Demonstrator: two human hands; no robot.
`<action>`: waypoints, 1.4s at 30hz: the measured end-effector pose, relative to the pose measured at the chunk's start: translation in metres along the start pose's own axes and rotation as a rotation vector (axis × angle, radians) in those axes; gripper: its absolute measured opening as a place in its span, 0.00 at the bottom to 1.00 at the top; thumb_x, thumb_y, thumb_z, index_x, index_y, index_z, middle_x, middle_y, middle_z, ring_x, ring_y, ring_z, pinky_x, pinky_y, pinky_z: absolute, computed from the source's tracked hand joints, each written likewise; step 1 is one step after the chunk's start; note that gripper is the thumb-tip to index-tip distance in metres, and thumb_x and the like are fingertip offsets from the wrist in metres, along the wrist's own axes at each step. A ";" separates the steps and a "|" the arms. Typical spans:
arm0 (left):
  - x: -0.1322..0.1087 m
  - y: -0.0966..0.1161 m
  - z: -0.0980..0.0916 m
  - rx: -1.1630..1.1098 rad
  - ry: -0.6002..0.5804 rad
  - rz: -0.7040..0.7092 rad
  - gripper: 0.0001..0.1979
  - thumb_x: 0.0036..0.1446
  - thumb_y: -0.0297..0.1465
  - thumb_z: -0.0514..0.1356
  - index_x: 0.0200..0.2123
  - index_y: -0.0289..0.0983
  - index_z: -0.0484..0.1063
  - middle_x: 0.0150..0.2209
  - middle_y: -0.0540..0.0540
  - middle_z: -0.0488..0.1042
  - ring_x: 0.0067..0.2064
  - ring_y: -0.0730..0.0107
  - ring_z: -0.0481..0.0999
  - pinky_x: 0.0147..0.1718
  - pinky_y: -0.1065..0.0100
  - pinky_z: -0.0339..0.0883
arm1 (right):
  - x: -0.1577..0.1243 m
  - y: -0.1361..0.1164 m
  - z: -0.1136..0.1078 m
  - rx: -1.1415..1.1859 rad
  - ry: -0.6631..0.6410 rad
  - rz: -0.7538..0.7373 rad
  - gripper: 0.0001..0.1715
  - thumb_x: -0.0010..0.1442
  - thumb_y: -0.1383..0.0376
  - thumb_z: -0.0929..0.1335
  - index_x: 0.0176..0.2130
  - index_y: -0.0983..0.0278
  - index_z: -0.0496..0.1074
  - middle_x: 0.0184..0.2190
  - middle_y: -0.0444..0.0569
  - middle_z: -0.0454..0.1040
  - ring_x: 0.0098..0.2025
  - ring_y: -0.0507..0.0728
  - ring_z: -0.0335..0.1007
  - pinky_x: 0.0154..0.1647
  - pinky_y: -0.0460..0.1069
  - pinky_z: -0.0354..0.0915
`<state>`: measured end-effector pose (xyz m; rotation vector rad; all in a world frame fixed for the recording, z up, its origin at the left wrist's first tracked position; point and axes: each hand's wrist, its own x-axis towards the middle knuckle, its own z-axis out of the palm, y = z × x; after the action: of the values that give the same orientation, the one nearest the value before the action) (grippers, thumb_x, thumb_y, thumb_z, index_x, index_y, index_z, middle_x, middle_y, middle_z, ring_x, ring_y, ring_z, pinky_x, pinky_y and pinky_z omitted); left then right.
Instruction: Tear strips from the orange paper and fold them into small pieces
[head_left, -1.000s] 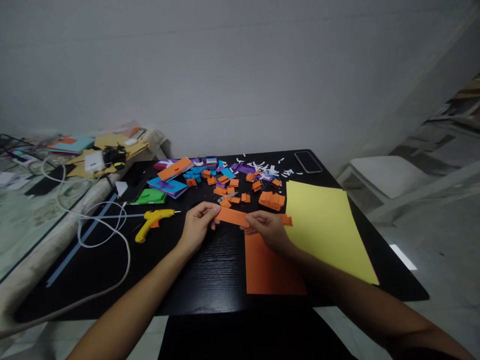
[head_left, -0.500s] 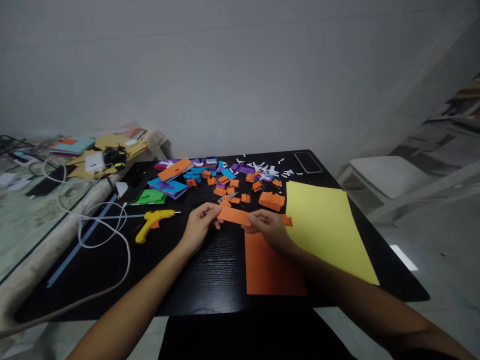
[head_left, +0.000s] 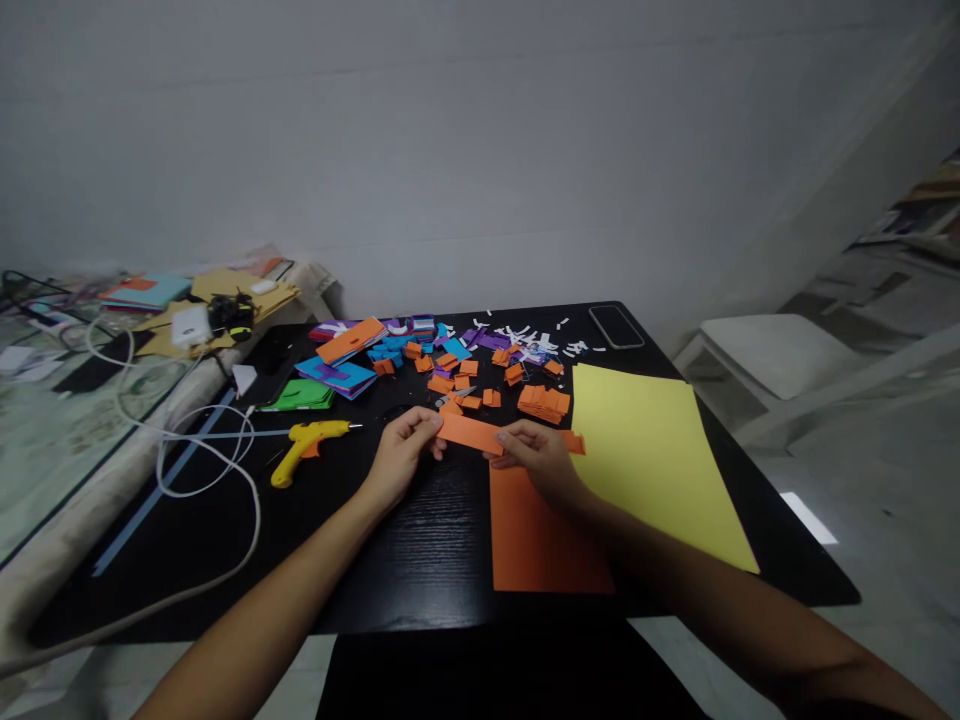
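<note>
An orange paper strip [head_left: 470, 433] is stretched between my two hands, above the black table. My left hand [head_left: 403, 447] pinches its left end between thumb and fingers. Toward its right end, my right hand [head_left: 536, 455] grips the strip, thumb on top. Under my right forearm lies an orange paper sheet [head_left: 544, 540], partly covered by the arm. Another orange paper piece [head_left: 574, 442] shows just beyond my right hand. Small folded orange pieces [head_left: 442, 383] are scattered ahead of my hands, with a neat stack of orange pieces [head_left: 543, 402] to their right.
A yellow hot glue gun [head_left: 309, 450] with a white cable lies to the left. Yellow sheets [head_left: 652, 460] cover the table's right side. White scraps [head_left: 532, 343], a phone [head_left: 616, 326] and folded coloured papers [head_left: 351, 340] sit at the back. A white stool [head_left: 772, 350] stands at right.
Almost nothing differs. My hands keep their grip on the orange strip, which has shifted very slightly to the right.
</note>
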<state>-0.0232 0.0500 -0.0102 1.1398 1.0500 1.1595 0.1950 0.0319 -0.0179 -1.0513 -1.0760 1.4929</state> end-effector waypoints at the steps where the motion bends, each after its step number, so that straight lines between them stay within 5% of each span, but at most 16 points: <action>1: 0.000 0.000 0.000 -0.001 0.002 0.005 0.12 0.57 0.38 0.67 0.32 0.35 0.75 0.24 0.51 0.73 0.24 0.75 0.70 0.26 0.73 0.64 | 0.001 0.001 -0.001 0.009 -0.017 0.018 0.24 0.49 0.47 0.77 0.31 0.64 0.75 0.27 0.48 0.80 0.32 0.59 0.82 0.36 0.53 0.78; 6: -0.001 0.002 0.000 0.048 -0.014 0.017 0.12 0.58 0.38 0.66 0.30 0.35 0.73 0.21 0.53 0.70 0.23 0.76 0.68 0.26 0.74 0.61 | 0.000 0.007 0.001 -0.040 -0.334 0.216 0.29 0.46 0.46 0.78 0.31 0.66 0.72 0.24 0.48 0.79 0.27 0.55 0.78 0.32 0.50 0.74; 9: -0.004 0.003 0.004 0.140 -0.111 -0.006 0.15 0.57 0.40 0.66 0.29 0.34 0.73 0.21 0.53 0.70 0.22 0.77 0.67 0.25 0.74 0.60 | -0.005 0.008 0.005 -0.107 -0.485 0.213 0.28 0.48 0.46 0.77 0.31 0.65 0.71 0.25 0.45 0.76 0.28 0.54 0.75 0.31 0.49 0.71; 13: -0.009 0.002 0.010 0.202 -0.238 -0.050 0.19 0.54 0.44 0.67 0.29 0.33 0.72 0.21 0.52 0.71 0.21 0.76 0.68 0.23 0.74 0.61 | -0.007 0.008 0.005 -0.370 -0.452 0.036 0.26 0.57 0.48 0.72 0.22 0.63 0.65 0.17 0.38 0.62 0.20 0.48 0.58 0.22 0.45 0.54; 18: -0.009 0.000 0.011 0.234 -0.221 -0.032 0.20 0.55 0.45 0.67 0.30 0.33 0.73 0.21 0.52 0.70 0.21 0.76 0.68 0.23 0.74 0.62 | -0.002 0.016 0.000 -0.494 -0.396 -0.042 0.30 0.60 0.52 0.70 0.19 0.61 0.54 0.15 0.36 0.52 0.19 0.47 0.49 0.22 0.45 0.46; 23: -0.007 0.001 0.009 0.237 -0.228 -0.027 0.20 0.55 0.46 0.67 0.31 0.33 0.73 0.21 0.52 0.71 0.22 0.76 0.69 0.24 0.74 0.63 | -0.003 0.019 0.001 -0.468 -0.405 0.027 0.28 0.59 0.50 0.71 0.19 0.62 0.59 0.14 0.37 0.57 0.19 0.48 0.54 0.21 0.45 0.50; 29: -0.010 0.001 0.009 0.291 -0.368 -0.061 0.17 0.57 0.43 0.66 0.31 0.32 0.74 0.22 0.52 0.70 0.23 0.77 0.68 0.24 0.74 0.62 | 0.000 0.018 0.005 -0.171 -0.327 0.091 0.22 0.53 0.47 0.74 0.31 0.63 0.72 0.26 0.43 0.75 0.29 0.52 0.72 0.32 0.48 0.69; 42: -0.012 0.000 0.010 0.371 -0.427 -0.090 0.12 0.58 0.38 0.63 0.31 0.33 0.73 0.23 0.53 0.67 0.24 0.76 0.67 0.27 0.73 0.61 | 0.004 0.020 0.003 -0.134 -0.280 0.113 0.14 0.52 0.56 0.76 0.31 0.63 0.74 0.22 0.41 0.73 0.26 0.51 0.73 0.30 0.48 0.74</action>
<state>-0.0144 0.0365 -0.0082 1.5321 0.9880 0.6199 0.1871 0.0328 -0.0372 -1.0289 -1.3467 1.7149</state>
